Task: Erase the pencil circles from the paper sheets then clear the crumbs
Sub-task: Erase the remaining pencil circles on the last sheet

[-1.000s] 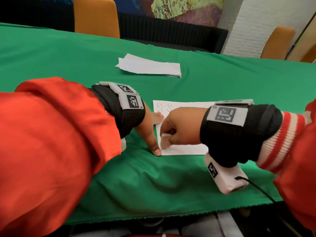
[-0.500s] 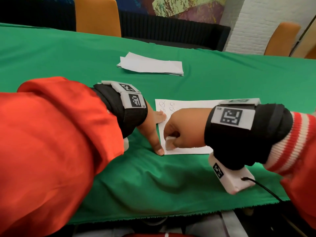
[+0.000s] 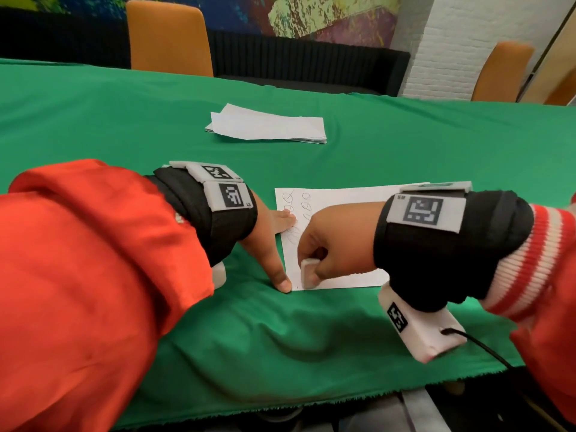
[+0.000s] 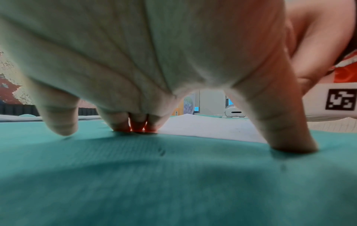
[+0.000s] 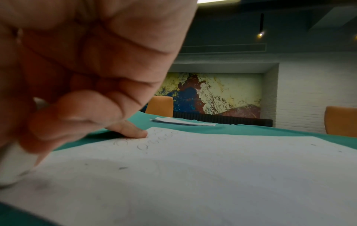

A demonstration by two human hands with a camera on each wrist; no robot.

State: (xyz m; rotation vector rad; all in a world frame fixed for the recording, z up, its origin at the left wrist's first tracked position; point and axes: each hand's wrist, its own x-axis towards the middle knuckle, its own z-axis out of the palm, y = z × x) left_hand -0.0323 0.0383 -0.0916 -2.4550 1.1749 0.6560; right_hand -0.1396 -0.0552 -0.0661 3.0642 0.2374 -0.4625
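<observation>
A white paper sheet (image 3: 339, 199) with pencil circles (image 3: 297, 208) near its left edge lies on the green tablecloth (image 3: 124, 126). My right hand (image 3: 324, 244) pinches a white eraser (image 3: 308, 272) and presses it onto the sheet's near left corner. My left hand (image 3: 271, 247) is spread flat, its fingertips (image 3: 288, 218) holding down the sheet's left edge and its thumb (image 3: 282, 283) on the cloth at the corner. The right wrist view shows the eraser (image 5: 13, 165) on the paper (image 5: 193, 168), faint circles (image 5: 142, 146) and dark crumbs (image 5: 122, 168).
A stack of white sheets (image 3: 268, 126) lies farther back on the table. Orange chairs (image 3: 168, 39) stand behind the far edge. The table's near edge (image 3: 280, 406) runs just below my wrists. A white headset (image 4: 234, 113) sits far off on the table.
My right hand has slid the eraser a little toward the sheet's near left corner, rubbing back and forth. The left hand keeps the same hold on the paper's edge.
</observation>
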